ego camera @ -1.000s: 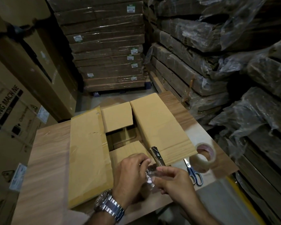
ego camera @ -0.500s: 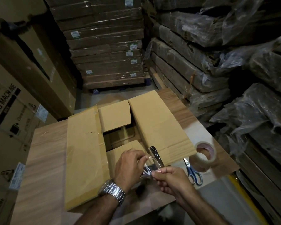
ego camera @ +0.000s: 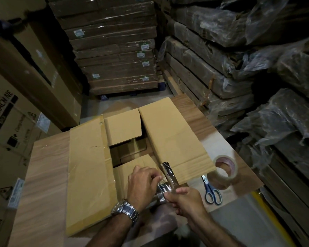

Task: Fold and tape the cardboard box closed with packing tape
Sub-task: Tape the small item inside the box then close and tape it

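Head view: a tan corrugated cardboard box (ego camera: 89,166) lies on a pale wood-grain tabletop (ego camera: 46,175). Its four flaps are spread open: a long flap on either side and two short ones, far and near, around a dark rectangular opening. The board is matte and creased along its fold lines.

A tape strip (ego camera: 168,172), glossy, clear and crinkled, runs from the near corner of the right-hand long flap down toward the person. The left grip (ego camera: 143,184), a bare hand with a steel-link wristwatch (ego camera: 125,210) on its wrist, has its fingers curled over the strip and pinches it just above the near short flap. The right grip (ego camera: 185,201) is closed as well, with thumb and fingers pinching the strip's lower end just beside the left grip, so the tape stretches between the two. Both hover at the near edge of the box, and the opening lies just beyond them.

To the right of the box on the tabletop stands a tape roll (ego camera: 221,182), a thick translucent ring. Blue-handled scissors (ego camera: 208,188) lie just beside it.

Beyond the tabletop are stacks of flat cartons (ego camera: 114,56) in shiny wrap, and at right are bundles under wrinkled plastic (ego camera: 221,50).
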A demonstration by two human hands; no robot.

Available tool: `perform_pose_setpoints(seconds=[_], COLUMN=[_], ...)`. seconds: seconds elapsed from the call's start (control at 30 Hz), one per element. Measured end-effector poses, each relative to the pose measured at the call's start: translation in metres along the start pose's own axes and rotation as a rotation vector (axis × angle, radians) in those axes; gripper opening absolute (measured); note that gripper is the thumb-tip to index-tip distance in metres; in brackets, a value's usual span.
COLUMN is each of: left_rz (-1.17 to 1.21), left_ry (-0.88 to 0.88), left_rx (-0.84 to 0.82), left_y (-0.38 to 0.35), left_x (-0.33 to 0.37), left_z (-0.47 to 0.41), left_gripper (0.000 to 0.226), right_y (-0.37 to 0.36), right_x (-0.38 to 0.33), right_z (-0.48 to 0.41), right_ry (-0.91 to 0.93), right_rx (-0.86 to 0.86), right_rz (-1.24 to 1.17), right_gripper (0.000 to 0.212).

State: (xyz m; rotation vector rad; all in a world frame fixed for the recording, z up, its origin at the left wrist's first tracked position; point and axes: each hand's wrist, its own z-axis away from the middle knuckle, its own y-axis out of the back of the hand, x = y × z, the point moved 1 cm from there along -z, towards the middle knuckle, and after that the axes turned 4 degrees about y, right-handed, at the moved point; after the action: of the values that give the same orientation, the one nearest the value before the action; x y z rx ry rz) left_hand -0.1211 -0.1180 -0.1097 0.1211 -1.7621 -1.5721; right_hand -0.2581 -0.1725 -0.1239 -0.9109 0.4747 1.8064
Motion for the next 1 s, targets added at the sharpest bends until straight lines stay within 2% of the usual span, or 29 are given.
perform_pose_setpoints(seconds=[0.37, 1.0], left_rz=[-0.002, -0.029], left_ry=[0.069, 0.034], left_rx=[-0.012, -0.018], left_y=[0.002, -0.003], left_x=[0.003, -0.001], left_z=[-0.005, -0.008], left_gripper=[0.012, 0.012], right_y=[-0.002, 0.0], right_x=[0.013, 0.017], right_z=[-0.014, -0.02], right_ry=[0.003, 0.023], right_rx=[0.037, 0.032], right_rz=[0.021, 0.013], right_gripper=[0.033, 0.031])
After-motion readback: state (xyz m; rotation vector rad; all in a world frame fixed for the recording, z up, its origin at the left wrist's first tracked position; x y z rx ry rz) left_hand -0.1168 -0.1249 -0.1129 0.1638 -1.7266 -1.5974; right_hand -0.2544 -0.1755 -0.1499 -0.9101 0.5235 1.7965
